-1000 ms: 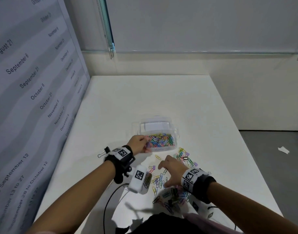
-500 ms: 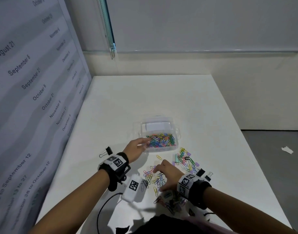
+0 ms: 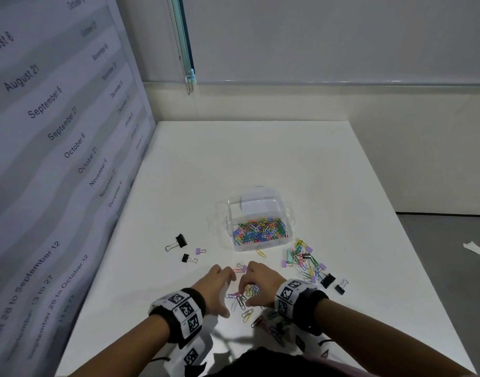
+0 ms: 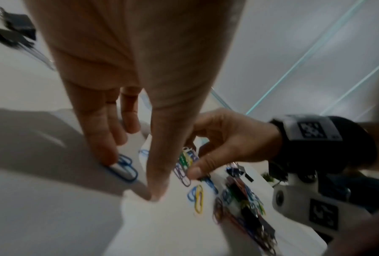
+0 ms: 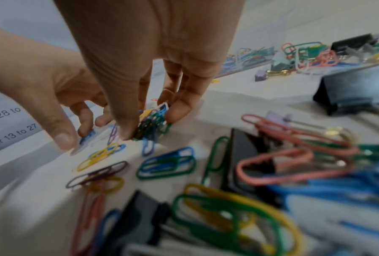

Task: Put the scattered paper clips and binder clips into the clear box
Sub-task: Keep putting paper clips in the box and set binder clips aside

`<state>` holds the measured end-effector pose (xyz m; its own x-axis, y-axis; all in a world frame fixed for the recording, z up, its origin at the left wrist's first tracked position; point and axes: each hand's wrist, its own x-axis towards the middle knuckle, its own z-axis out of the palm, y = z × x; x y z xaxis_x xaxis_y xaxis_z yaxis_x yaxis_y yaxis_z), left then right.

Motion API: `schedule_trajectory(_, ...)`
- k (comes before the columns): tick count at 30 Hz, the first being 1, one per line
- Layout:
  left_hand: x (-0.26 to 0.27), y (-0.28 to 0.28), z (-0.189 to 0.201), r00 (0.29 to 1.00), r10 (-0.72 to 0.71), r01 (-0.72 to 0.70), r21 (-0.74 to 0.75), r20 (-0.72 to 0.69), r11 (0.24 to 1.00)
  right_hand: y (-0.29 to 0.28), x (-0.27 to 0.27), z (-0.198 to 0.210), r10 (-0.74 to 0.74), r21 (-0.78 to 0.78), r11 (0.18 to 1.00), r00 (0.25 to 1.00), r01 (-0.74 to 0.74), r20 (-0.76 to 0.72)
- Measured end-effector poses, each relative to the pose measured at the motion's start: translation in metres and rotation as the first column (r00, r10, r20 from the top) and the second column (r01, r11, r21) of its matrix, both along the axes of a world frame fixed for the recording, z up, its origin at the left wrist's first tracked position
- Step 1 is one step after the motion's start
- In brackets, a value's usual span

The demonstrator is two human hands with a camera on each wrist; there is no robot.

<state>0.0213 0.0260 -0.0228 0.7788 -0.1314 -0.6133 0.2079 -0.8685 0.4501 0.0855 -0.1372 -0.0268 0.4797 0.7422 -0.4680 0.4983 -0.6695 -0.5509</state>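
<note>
**Head view: both hands at the near-edge paper clip pile**

Head view shows the right hand (image 3: 260, 287) with thumb and fingers curled around a small bunch of paper clips (image 5: 153, 121), lifted just off the table (image 3: 233, 159) close to its near edge. The right wrist view confirms the pinch: thumb on one side of the bunch, fingertips (image 5: 175, 112) on the other.

The left hand (image 3: 215, 288) sits just beside it, fingers relaxed and extended downward. In the left wrist view one fingertip touches a blue paper clip (image 4: 123, 168) lying flat on the table; nothing is gripped.

The clear box (image 3: 260, 216) stands open toward the middle of the table, beyond both hands, partly filled with coloured clips. Loose paper clips and binder clips (image 3: 305, 263) lie scattered between the box and the right edge. More loose clips (image 3: 271, 322) lie under the right wrist at the near edge. Three binder clips (image 3: 180, 242) lie apart, toward the left edge.
</note>
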Motion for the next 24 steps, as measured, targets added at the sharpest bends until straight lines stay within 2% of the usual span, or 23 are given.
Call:
schedule_trajectory(7, 0.013, -0.028, -0.008, 0.988, 0.008, 0.0, -0.048, 0.157, 0.999, -0.017, 0.006, 0.012, -0.088, 0.019, 0.996, 0.995, 0.088, 0.049)
schedule_trajectory(12, 0.02, -0.045, -0.009, 0.989, 0.047, -0.035, -0.082, 0.141, 0.996, -0.034, 0.021, 0.024, -0.28, 0.0, 0.96, 0.958, 0.28, 0.061)
schedule_trajectory(15, 0.022, -0.054, -0.011, 0.986, -0.023, 0.028, -0.028, 0.167, 0.999, -0.039, 0.036, 0.035, -0.32, -0.026, 0.946, 0.946, 0.322, 0.059)
schedule_trajectory(19, 0.024, -0.06, -0.014, 0.968, -0.149, 0.144, 0.039, 0.201, 0.989, -0.036, 0.063, 0.055, -0.367, 0.055, 0.93, 0.923, 0.362, 0.119)
schedule_trajectory(24, 0.03, -0.056, -0.012, 0.975, -0.13, 0.131, 0.007, 0.183, 0.991, -0.028, 0.083, 0.06, -0.526, 0.261, 0.836, 0.841, 0.482, 0.13)
